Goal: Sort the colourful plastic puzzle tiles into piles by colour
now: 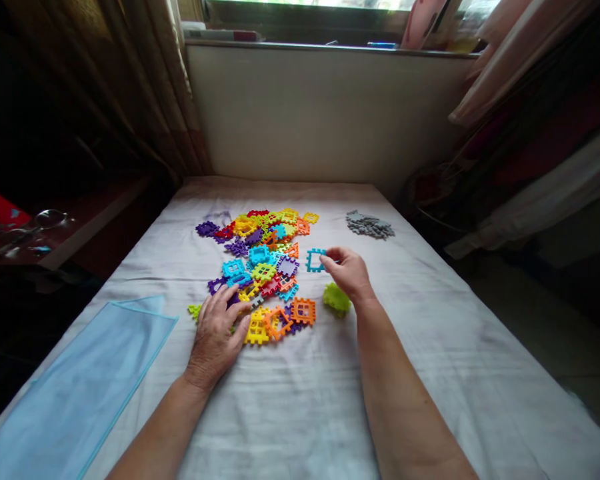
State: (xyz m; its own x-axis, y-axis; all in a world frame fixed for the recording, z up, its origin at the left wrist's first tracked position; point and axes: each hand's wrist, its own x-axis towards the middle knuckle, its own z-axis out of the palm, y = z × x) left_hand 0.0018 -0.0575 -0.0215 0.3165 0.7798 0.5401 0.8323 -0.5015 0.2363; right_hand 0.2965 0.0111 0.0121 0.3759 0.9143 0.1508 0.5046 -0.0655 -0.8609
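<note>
Colourful toothed plastic pieces (263,272) lie in a loose heap on the white cloth. My left hand (219,330) rests on the heap's near left edge, fingers spread over purple and yellow pieces, holding none of them. My right hand (349,270) pinches a blue square frame piece (315,261) by its right side, just right of the heap. Below that hand sits a small group of lime green pieces (337,299), partly hidden by the wrist. Orange square pieces (303,311) and a yellow window-like piece (257,327) lie at the near edge of the heap.
A pile of small grey pieces (370,225) lies at the back right of the cloth. A light blue bag (90,380) lies flat at the front left. Behind the surface stands a pale panel (325,113) below a window ledge, with curtains at the left.
</note>
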